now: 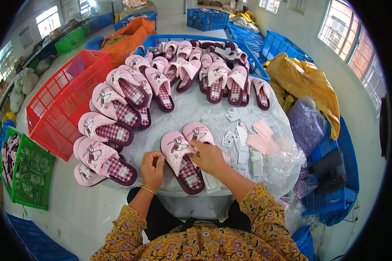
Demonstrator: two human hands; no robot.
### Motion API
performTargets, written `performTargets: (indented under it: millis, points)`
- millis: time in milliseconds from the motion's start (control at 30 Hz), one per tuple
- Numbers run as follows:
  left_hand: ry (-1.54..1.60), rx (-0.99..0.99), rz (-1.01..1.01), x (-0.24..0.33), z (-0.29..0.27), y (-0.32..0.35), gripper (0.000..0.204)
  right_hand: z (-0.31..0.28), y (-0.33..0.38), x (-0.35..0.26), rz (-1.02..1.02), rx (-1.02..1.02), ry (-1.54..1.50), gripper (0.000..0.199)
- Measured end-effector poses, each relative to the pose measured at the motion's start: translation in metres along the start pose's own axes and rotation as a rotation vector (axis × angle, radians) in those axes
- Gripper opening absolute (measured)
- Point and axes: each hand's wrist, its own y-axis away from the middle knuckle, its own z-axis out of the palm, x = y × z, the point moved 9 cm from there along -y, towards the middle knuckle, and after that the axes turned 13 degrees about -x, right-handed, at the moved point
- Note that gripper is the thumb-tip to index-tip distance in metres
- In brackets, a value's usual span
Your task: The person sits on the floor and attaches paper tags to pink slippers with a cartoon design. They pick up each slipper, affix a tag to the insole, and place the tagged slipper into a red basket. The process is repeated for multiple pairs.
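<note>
Workpiece position: the pink fabric slipper with a printed rabbit-like figure, checked burgundy insole and dark burgundy sole (178,156) lies sole down near the front edge of the tabletop covered in pale, wrinkled film (185,117). Its toe points away from the person and slightly left. A matching pink fabric slipper (197,130) lies just beyond it to the right, partly hidden by the right hand (209,158).

Hand state: the fingers of the right hand are bent at the opening edge of the nearer slipper's upper; whether they pinch the fabric or a small item cannot be told. The left hand (152,169) is beside the slipper, apart from it, with fingers curled and thumb close to the forefinger; whether anything is between them cannot be told.

Surroundings: similar pink slippers (111,102) stand in an arc at the left and rear. White printed paper labels (244,156) and pale pink slips (263,137) lie to the right.

Handling: the slipper is probably light, with a soft, yielding upper and a firmer sole. Fabric should give good grip; the film may let the sole slide. Grasp the sole by both edges near the heel, or hook the upper's rim.
</note>
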Motion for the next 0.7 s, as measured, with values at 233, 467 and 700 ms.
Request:
performTargets:
  millis: [233, 467, 700]
  points:
    - [0.055, 0.026, 0.042, 0.005, 0.001, 0.002, 0.008, -0.037, 0.011, 0.019, 0.092, 0.027, -0.19, 0.036]
    - [0.081, 0.024, 0.001, 0.007, 0.0, 0.004, 0.008, -0.22, -0.222, -0.004, -0.231, 0.372, 0.475, 0.046]
    - [0.098, 0.036, -0.024, 0.002, -0.006, 0.006, 0.008, -0.215, -0.278, -0.028, -0.195, 0.406, 0.091, 0.04]
